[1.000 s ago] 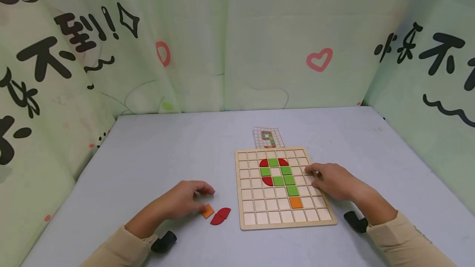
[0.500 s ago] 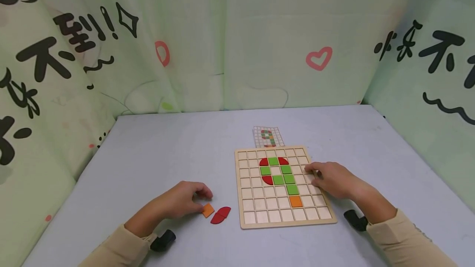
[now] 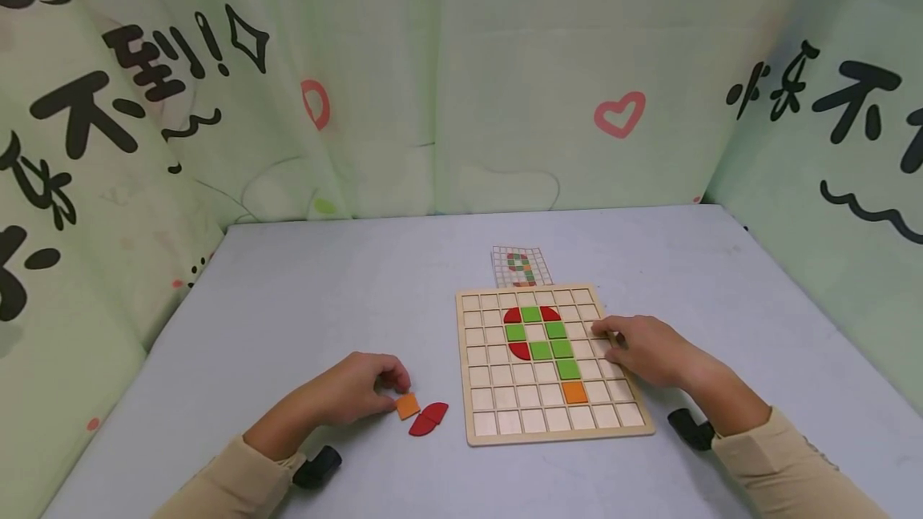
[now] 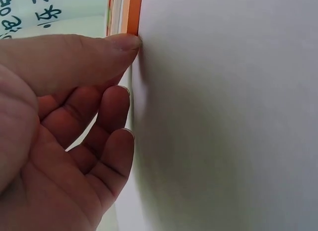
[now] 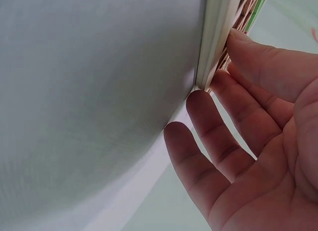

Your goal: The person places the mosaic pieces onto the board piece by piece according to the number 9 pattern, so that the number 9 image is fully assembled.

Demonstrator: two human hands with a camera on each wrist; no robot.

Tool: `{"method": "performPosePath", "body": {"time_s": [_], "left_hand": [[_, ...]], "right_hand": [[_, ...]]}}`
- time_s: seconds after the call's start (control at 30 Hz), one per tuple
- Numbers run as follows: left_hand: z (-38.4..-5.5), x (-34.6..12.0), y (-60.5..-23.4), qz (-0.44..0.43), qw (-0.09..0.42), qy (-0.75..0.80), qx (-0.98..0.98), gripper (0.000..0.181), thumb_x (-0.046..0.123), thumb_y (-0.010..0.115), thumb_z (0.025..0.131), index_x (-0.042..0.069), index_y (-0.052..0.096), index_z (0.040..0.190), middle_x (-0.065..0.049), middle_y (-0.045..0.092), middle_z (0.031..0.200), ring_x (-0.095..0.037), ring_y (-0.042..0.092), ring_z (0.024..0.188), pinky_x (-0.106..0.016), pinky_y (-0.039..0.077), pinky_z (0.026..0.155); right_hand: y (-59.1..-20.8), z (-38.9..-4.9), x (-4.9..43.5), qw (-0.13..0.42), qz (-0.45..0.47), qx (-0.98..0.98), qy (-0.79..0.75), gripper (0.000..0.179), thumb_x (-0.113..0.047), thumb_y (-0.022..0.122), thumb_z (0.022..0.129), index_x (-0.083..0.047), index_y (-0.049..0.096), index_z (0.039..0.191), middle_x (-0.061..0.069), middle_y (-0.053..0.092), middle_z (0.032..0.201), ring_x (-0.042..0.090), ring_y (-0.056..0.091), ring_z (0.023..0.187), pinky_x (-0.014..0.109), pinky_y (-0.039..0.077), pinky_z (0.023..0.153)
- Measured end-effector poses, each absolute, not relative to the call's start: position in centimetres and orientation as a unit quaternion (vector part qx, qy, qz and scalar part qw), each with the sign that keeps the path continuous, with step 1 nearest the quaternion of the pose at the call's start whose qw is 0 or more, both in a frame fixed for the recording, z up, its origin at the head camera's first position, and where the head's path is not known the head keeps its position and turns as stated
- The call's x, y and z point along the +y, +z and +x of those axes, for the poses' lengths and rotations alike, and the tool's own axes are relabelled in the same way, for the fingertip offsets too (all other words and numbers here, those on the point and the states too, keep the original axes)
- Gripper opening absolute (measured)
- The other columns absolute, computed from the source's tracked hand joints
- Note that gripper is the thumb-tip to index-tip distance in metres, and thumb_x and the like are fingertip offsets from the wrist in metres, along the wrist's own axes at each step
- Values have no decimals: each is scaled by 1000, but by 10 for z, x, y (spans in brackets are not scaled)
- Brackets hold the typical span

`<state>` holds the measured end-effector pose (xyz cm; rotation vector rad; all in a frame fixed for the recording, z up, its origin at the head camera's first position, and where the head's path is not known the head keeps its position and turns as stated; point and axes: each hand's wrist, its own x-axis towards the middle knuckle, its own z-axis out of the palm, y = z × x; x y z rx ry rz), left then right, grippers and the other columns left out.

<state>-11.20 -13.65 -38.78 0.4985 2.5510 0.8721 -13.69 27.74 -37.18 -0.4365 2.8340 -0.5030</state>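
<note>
My left hand (image 3: 360,387) has its thumb and fingertips at a small orange square tile (image 3: 407,406) on the table. The left wrist view shows the thumb tip against the orange tile (image 4: 131,15), with the other fingers bent below it. Two red quarter-round tiles (image 3: 429,420) lie together just to the right. My right hand (image 3: 652,352) rests at the right edge of a wooden grid board (image 3: 461,391), thumb and fingertips touching it, fingers loosely bent. On the board, several green square tiles (image 3: 568,369), red quarter-round tiles (image 3: 519,351) and one orange tile (image 3: 574,392) form a 9-like figure.
Behind the board a printed pattern card (image 3: 522,266) lies partly covered by its far edge. The white table (image 3: 324,279) is enclosed by printed curtains (image 3: 505,102) at the back and sides. A black camera is strapped to each wrist.
The orange tile by my left hand has turned and shifted slightly right, and the left fingertips have closed in nearer to it. The right hand and board stay in place.
</note>
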Motion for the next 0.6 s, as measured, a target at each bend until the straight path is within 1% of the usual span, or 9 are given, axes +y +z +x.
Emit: {"method": "performPosePath", "body": {"time_s": [0.33,0.6], "left_hand": [[-114,-134,-392,198,206,321,903,25,5,82,80,16,66,96,8,63,94,-17,56,90,-38,51,85],[-115,-134,-393,220,194,320,901,24,5,81,80,17,65,94,10,62,91,-15,56,88,-35,50,82]], "right_hand": [[-371,-136,278,113,-153,966,-174,40,-11,69,93,2,60,131,17,65,114,32,58,98,51,48,86],[-371,-135,278,111,-157,965,-177,39,-10,68,93,2,61,130,17,65,115,32,59,99,52,48,87]]}}
